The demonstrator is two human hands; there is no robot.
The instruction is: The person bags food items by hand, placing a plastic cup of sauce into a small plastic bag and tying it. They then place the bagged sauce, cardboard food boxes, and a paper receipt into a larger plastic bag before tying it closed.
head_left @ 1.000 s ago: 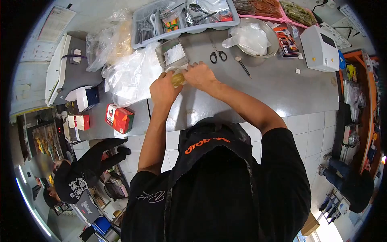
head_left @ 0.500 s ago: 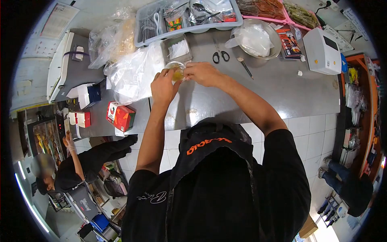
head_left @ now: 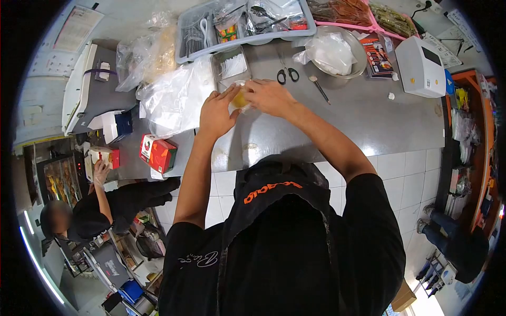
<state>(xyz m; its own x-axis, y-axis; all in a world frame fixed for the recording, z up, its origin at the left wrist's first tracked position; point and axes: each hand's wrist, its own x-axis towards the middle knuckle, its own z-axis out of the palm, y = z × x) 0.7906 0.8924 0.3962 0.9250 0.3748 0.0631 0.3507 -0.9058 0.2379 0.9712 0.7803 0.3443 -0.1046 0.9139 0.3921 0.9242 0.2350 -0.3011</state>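
Observation:
Both hands meet at a small clear round container (head_left: pixel 240 99) with something yellow inside, on or just above the metal table (head_left: pixel 337 124). Around its left side my left hand (head_left: pixel 218 111) is wrapped, fingers at the rim. My right hand (head_left: pixel 269 97) grips the right edge with bent fingers. Just behind the container stands a metal tray (head_left: pixel 232 64) of white sticks. Left of my hands lie clear plastic sheets (head_left: pixel 174 100). Black-handled scissors (head_left: pixel 288 75) and a brush (head_left: pixel 320 89) lie beyond my right hand.
A blue-grey bin (head_left: pixel 253 38) of utensils, a metal bowl (head_left: pixel 358 55) with a plastic bag and a white device (head_left: pixel 421 67) line the back. A red box (head_left: pixel 158 152) sits at front left. At far left, a co-worker's gloved hand (head_left: pixel 100 171) touches a red-and-white box (head_left: pixel 108 156).
My hands and the container have shifted slightly right, and the yellow contents show more. The co-worker's gloved hand has moved up to the red-and-white box.

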